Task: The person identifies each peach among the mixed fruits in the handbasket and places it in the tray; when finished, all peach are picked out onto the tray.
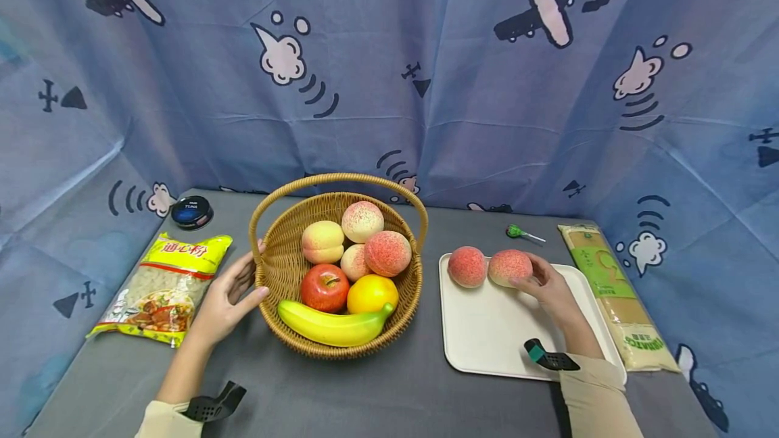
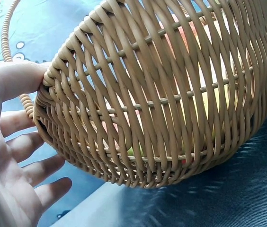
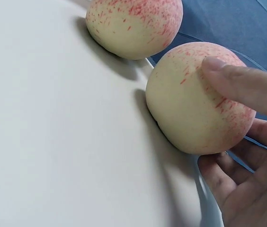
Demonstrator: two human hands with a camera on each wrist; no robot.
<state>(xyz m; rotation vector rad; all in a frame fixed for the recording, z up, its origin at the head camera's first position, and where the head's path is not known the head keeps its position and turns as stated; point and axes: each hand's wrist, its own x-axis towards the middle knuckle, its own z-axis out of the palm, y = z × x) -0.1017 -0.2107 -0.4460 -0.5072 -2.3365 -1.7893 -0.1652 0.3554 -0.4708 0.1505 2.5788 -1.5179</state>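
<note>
A wicker basket (image 1: 270, 259) holds several peaches (image 1: 388, 253), a red apple (image 1: 324, 288), a yellow lemon- or orange-like fruit (image 1: 372, 294) and a banana (image 1: 335, 324). At its left side, my left hand (image 1: 226, 299) touches the rim near the handle's base; in the left wrist view the thumb meets the rim and the other fingers spread loosely. On the white tray (image 1: 487, 336), my right hand (image 1: 552, 291) grips a pinkish peach (image 3: 190, 104), thumb on top and fingers round its far side. Another peach (image 1: 467, 267) sits just left of it on the tray.
Left of the basket lie a yellow pasta bag (image 1: 161, 286) and a dark round tin (image 1: 191, 212). A green lollipop (image 1: 517, 231) lies behind the tray, and a long green-and-tan noodle pack (image 1: 617, 296) lies to its right. A patterned blue curtain (image 1: 365, 86) hangs behind.
</note>
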